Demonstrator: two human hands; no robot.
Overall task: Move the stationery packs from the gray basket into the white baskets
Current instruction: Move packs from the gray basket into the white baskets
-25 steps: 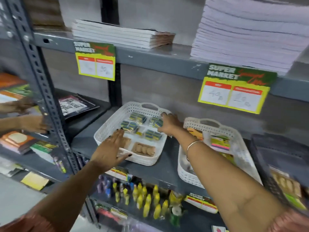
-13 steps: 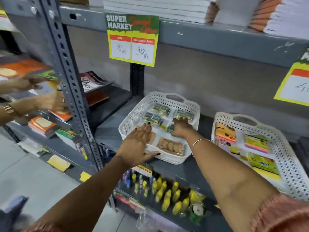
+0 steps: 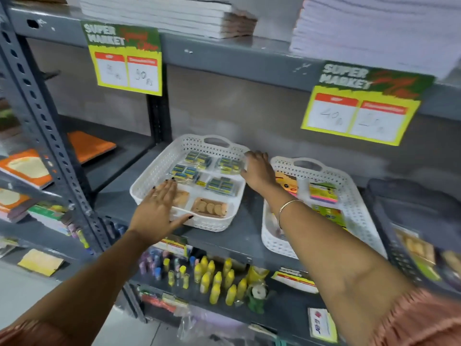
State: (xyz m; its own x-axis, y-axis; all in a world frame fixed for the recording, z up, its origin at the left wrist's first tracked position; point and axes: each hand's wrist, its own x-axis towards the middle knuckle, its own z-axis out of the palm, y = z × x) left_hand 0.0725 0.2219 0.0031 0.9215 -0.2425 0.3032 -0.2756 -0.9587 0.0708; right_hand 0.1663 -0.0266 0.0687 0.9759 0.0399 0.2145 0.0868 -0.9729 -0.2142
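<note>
Two white baskets stand side by side on the grey shelf. The left white basket holds several blue-and-yellow packs and a brown pack of round pieces. The right white basket holds bright sticky-note packs. The gray basket sits at the far right, with blurred packs inside it. My left hand lies flat and spread over the left basket's near corner, thumb along the front rim. My right hand rests on that basket's far right rim, with nothing visible in it.
Stacks of notebooks lie on the shelf above, with yellow price signs hanging from its edge. A perforated steel upright stands at the left. Yellow glue bottles fill the shelf below. Orange notebooks lie at the left.
My right hand moved from the packs in the middle of the left basket to its right rim. The left hand stayed at the near corner. Another person's hands at the left have left the view.
</note>
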